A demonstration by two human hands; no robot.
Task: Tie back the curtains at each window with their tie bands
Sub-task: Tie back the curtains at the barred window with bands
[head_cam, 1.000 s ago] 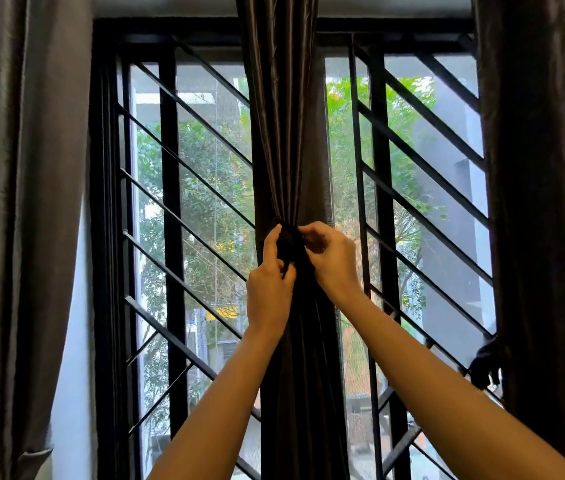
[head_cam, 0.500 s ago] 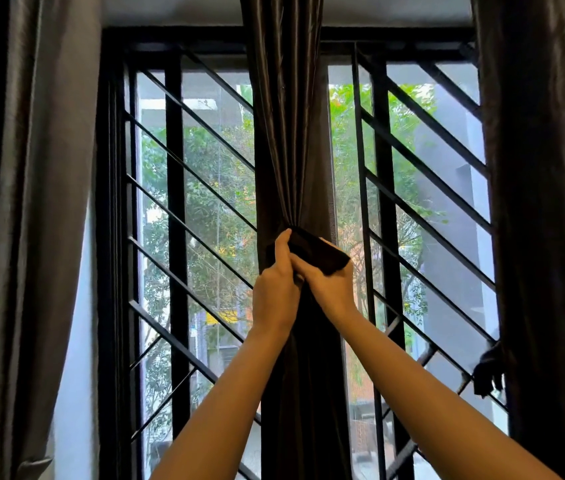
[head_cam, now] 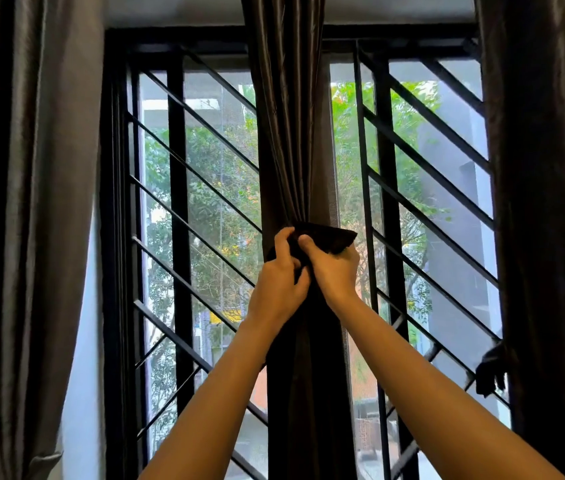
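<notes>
Daylight comes through a tall window with a black slanted grille (head_cam: 204, 188) across the middle of the frame, with green trees beyond. Grey curtains hang at the far left (head_cam: 24, 202) and far right (head_cam: 551, 202). A dark middle curtain (head_cam: 288, 133) drops down the centre, gathered into a narrow bunch.

My left hand (head_cam: 277, 285) and right hand (head_cam: 334, 271) meet at that bunch, just below centre. Both are closed tight on the dark tie band (head_cam: 329, 237), thumbs on top and fingers curled in.

A second ago I was only pinching at the gather. Now a pointed flap of the band sticks out to the right above my right hand. I judge the band is round the curtain but not yet fastened.

A dark scrap (head_cam: 490, 370) hangs at the lower right, beside the right curtain; I cannot tell what it is.
</notes>
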